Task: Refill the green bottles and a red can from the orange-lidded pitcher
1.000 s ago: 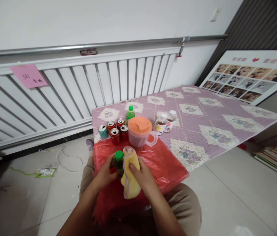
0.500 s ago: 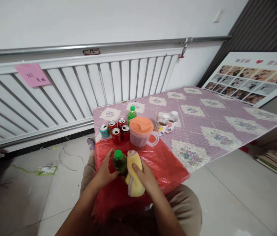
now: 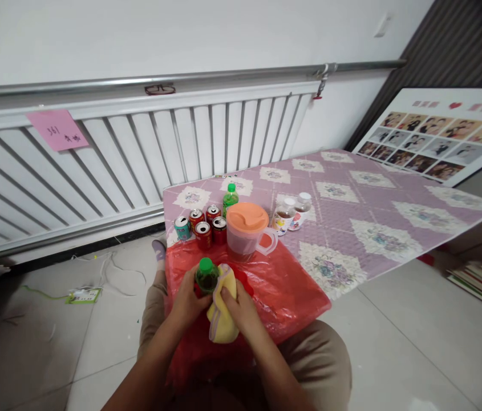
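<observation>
My left hand (image 3: 188,299) is wrapped round a bottle (image 3: 207,278) with a green cap and dark contents, which stands upright over the red plastic sheet (image 3: 286,291). My right hand (image 3: 241,305) grips a folded yellow cloth (image 3: 225,314) with a pale purple edge. The cloth lies against the bottle's right side and hides part of it. Just beyond the hands is a clear pitcher (image 3: 243,242) with an orange lid (image 3: 247,217).
Left of the pitcher stand several red cans (image 3: 202,235) and a teal can (image 3: 182,228). Behind it is a green bottle (image 3: 230,197); to its right, two white-capped bottles (image 3: 283,217). A radiator (image 3: 116,160) runs behind the table's floral cover (image 3: 377,240).
My right hand has moved left with the cloth, bringing it against the bottle. My left hand has closed in around the bottle.
</observation>
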The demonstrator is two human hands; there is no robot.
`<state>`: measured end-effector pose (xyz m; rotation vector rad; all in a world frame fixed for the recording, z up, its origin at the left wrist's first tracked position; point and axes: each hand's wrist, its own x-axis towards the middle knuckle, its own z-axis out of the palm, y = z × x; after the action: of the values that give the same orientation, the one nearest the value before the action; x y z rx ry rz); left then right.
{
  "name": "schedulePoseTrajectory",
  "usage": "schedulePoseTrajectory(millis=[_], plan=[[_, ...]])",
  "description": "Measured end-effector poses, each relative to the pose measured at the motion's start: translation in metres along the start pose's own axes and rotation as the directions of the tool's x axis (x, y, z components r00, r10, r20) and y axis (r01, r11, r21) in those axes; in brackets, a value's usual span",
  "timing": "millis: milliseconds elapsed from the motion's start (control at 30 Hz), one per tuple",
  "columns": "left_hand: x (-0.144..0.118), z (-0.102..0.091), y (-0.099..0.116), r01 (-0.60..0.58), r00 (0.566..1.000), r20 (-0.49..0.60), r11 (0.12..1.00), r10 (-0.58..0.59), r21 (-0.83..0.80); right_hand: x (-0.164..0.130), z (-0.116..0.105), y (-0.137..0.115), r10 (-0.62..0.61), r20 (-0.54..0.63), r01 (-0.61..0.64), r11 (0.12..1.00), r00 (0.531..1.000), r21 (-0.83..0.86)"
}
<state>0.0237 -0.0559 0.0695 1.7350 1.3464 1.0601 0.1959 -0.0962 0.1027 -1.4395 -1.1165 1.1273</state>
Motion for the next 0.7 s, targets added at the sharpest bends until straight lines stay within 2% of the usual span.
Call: schedulePoseTrajectory(millis=[100, 200, 333, 433, 567, 700], plan=[[0.000, -0.002, -0.003, -0.032, 0.999, 0.003, 0.999, 0.032, -0.002, 0.002, -0.006, 0.007, 0.015, 0.003, -0.015, 1.000, 1.000, -0.003], [0.002, -0.012, -0.002, -0.025, 0.996, 0.081, 0.998, 0.030, -0.061, 0.004, -0.015, 0.008, 0.030, -0.011, -0.030, 0.999, 0.999, 0.015], [0.006, -0.023, 0.006, 0.016, 0.979, 0.205, 0.989, 0.014, -0.146, 0.003, -0.018, -0.004, 0.034, -0.022, -0.031, 0.993, 0.999, 0.111], [0.007, -0.021, 0.011, -0.004, 0.972, 0.233, 0.985, 0.045, -0.173, 0.001, -0.012, -0.016, -0.023, -0.021, 0.026, 0.990, 1.000, 0.135], [0.003, -0.008, 0.008, -0.018, 0.990, 0.137, 0.993, 0.034, -0.117, -0.002, -0.001, -0.020, -0.093, -0.032, 0.094, 0.996, 0.995, 0.012], [-0.002, 0.005, 0.002, -0.014, 1.000, -0.004, 0.998, 0.014, -0.057, -0.001, 0.002, -0.007, -0.048, -0.021, 0.046, 0.997, 0.999, -0.065]])
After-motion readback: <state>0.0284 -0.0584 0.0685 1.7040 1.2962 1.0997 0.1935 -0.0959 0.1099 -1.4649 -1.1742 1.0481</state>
